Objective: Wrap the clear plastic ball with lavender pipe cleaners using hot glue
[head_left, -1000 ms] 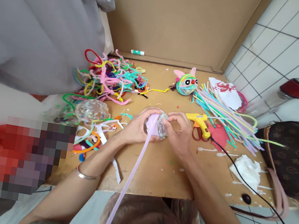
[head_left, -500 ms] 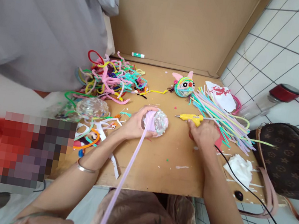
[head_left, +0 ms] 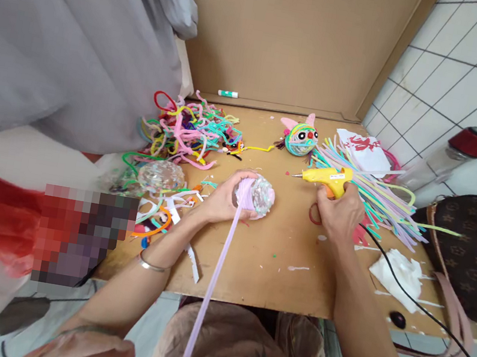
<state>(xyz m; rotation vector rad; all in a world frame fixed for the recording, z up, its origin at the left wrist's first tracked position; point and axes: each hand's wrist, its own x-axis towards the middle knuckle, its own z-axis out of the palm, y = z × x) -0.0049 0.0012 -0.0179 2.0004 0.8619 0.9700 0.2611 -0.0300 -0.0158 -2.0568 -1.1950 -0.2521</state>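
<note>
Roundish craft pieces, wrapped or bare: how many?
3: a partly wrapped piece in the left hand; a clear bare piece at left; a face-decorated piece farther back. Others may hide in the tangled pile.

Yellow glue gun [head_left: 327, 176], lilac pipe cleaners [head_left: 214, 281]

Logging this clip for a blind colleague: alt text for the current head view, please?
A person's left hand holds a clear rounded object partly wrapped in lilac strands, while the right hand grips a yellow glue gun. Beyond, a pink-eared figure sits on the table between a colourful tangle and a bundle of strands.
</note>
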